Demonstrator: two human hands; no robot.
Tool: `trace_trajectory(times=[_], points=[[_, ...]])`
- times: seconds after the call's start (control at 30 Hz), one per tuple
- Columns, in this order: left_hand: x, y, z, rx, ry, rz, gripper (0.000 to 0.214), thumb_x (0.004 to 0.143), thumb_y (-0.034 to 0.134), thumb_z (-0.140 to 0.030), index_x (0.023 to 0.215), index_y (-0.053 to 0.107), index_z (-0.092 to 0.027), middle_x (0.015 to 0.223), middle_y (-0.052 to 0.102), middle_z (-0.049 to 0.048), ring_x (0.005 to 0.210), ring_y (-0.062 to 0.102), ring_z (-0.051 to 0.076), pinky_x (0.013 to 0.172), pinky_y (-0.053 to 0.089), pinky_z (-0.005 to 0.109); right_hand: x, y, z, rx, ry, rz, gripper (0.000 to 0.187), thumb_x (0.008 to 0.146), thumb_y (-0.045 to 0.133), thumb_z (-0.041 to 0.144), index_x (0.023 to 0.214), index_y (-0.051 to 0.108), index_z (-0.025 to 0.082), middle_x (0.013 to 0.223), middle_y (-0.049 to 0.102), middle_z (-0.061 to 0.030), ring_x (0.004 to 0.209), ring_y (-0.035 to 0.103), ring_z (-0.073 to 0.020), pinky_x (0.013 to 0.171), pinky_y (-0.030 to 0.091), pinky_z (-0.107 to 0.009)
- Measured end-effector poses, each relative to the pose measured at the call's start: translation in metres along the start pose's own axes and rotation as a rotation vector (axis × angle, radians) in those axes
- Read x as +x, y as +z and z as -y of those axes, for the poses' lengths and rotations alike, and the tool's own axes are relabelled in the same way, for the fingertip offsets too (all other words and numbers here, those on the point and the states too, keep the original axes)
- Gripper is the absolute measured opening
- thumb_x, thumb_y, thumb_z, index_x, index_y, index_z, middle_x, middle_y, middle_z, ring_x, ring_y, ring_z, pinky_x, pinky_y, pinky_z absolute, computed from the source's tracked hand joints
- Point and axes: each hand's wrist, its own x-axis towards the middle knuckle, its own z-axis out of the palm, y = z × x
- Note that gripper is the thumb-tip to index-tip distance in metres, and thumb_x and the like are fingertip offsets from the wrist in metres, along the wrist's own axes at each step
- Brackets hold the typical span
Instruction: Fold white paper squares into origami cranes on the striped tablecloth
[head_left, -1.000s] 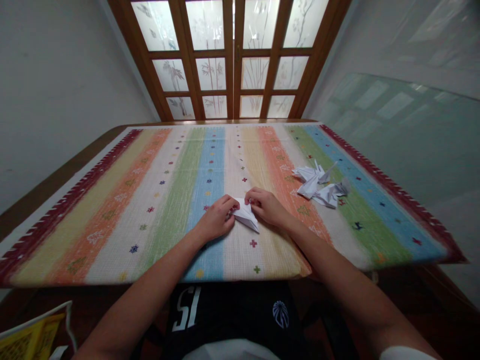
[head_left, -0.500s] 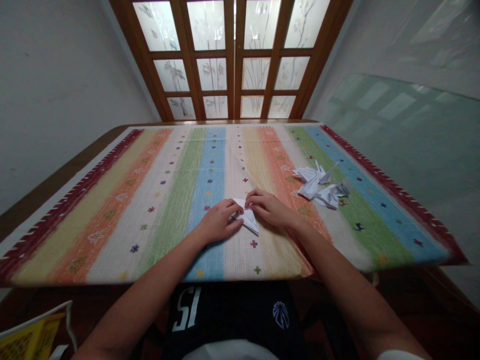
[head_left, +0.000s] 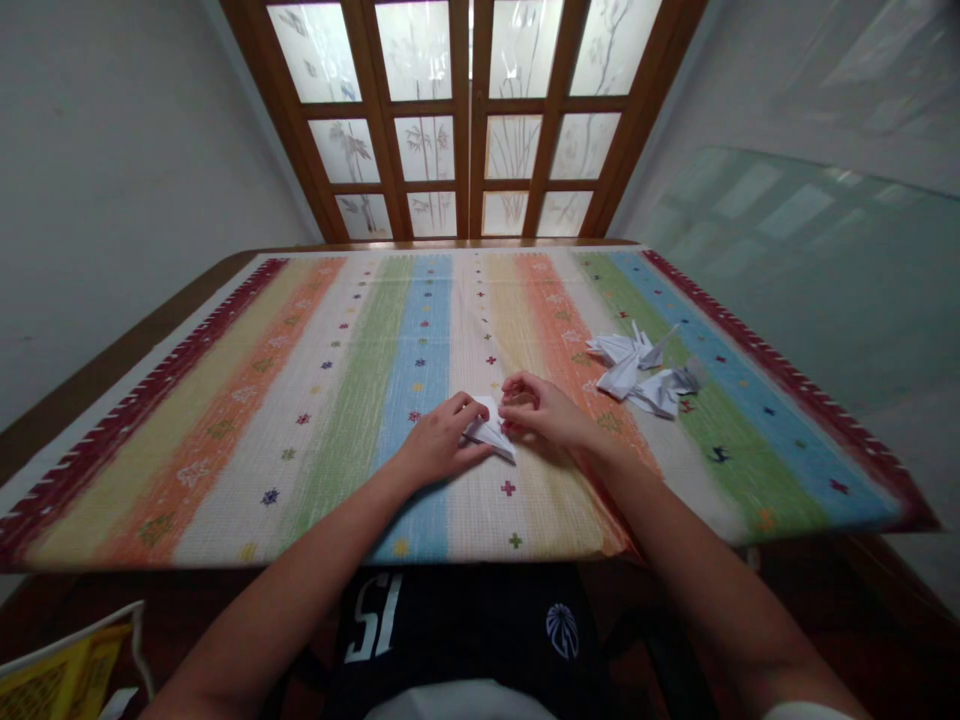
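Observation:
A small piece of white folded paper [head_left: 491, 432] lies on the striped tablecloth in front of me, one pointed corner toward my lap. My left hand [head_left: 442, 438] grips its left side, thumb and fingers closed on it. At the paper's upper right edge is my right hand [head_left: 541, 410], its fingers curled in a pinch; the fingertips meet the edge and partly hide it. Off to the right rests a small group of white origami cranes [head_left: 637, 370], touching one another.
The striped tablecloth [head_left: 315, 470] covers the table, with a fold near the front edge right of centre. A wooden door with glass panes [head_left: 470, 130] stands behind the table. A glass panel [head_left: 810, 260] leans at the right wall. A yellow basket [head_left: 64, 670] is low at left.
My right hand has lifted slightly and its fingers have curled more. The folded paper shows more of its right side. My left hand has stayed nearly in place.

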Motion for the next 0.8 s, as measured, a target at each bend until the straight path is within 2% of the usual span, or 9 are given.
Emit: trace_trajectory(times=[0.13,0.27,0.4,0.5,0.6,0.67,0.8], points=[[0.001,0.002,-0.003,0.009,-0.032,-0.015,0.030,0.093,0.080,-0.037,0.112,0.062,-0.022,0.111,0.064,0.0057,0.091,0.065,0.021,0.078,0.054,0.034,0.000,0.000,-0.002,0.114,0.082,0.018,0.047,0.078,0.091,0.036,0.107,0.055,0.025,0.082,0.072,0.0013,0.071,0.074,-0.0173,0.064,0.062,-0.028],[0.002,0.003,-0.004,-0.001,-0.041,-0.021,0.030,0.094,0.079,-0.038,0.112,0.061,-0.022,0.110,0.064,0.0050,0.086,0.064,0.019,0.077,0.053,0.033,0.001,0.000,-0.001,0.130,0.137,0.094,0.044,0.082,0.087,0.035,0.111,0.056,0.024,0.075,0.072,0.0015,0.062,0.069,-0.0155,0.057,0.059,-0.026],[0.001,0.002,-0.006,0.042,-0.011,-0.033,0.027,0.095,0.076,-0.035,0.114,0.061,-0.022,0.109,0.065,0.0048,0.087,0.065,0.020,0.076,0.052,0.032,0.000,0.000,0.001,0.162,0.198,0.130,0.041,0.087,0.083,0.032,0.120,0.060,0.023,0.081,0.074,-0.0022,0.063,0.068,-0.0150,0.052,0.056,-0.025],[0.000,0.001,-0.008,0.102,0.029,-0.076,0.020,0.096,0.071,-0.028,0.112,0.062,-0.022,0.105,0.066,0.0046,0.088,0.065,0.021,0.075,0.051,0.031,-0.001,-0.002,0.000,0.254,0.211,0.111,0.045,0.083,0.086,0.027,0.120,0.062,0.023,0.093,0.077,-0.0054,0.072,0.073,-0.0162,0.062,0.062,-0.027],[0.000,0.001,-0.007,0.121,0.062,-0.144,0.014,0.096,0.066,-0.021,0.109,0.062,-0.021,0.099,0.067,0.0043,0.087,0.065,0.021,0.077,0.052,0.032,-0.001,-0.002,-0.001,0.287,0.124,0.123,0.050,0.073,0.092,0.023,0.114,0.065,0.024,0.105,0.077,-0.0061,0.084,0.075,-0.0180,0.075,0.064,-0.032],[-0.001,0.001,-0.005,0.100,0.076,-0.197,0.017,0.095,0.063,-0.016,0.111,0.061,-0.022,0.096,0.067,0.0035,0.085,0.065,0.020,0.078,0.052,0.032,0.000,-0.001,0.000,0.213,0.013,0.133,0.045,0.070,0.094,0.026,0.106,0.067,0.023,0.103,0.076,-0.0048,0.089,0.074,-0.0194,0.079,0.064,-0.034],[-0.002,0.004,-0.003,0.023,0.079,-0.293,0.026,0.094,0.061,-0.011,0.118,0.060,-0.021,0.093,0.068,0.0021,0.080,0.064,0.017,0.076,0.053,0.031,-0.003,0.008,0.008,-0.107,-0.347,0.009,0.025,0.078,0.089,0.034,0.091,0.071,0.023,0.101,0.071,-0.0043,0.094,0.070,-0.0195,0.081,0.062,-0.034]])
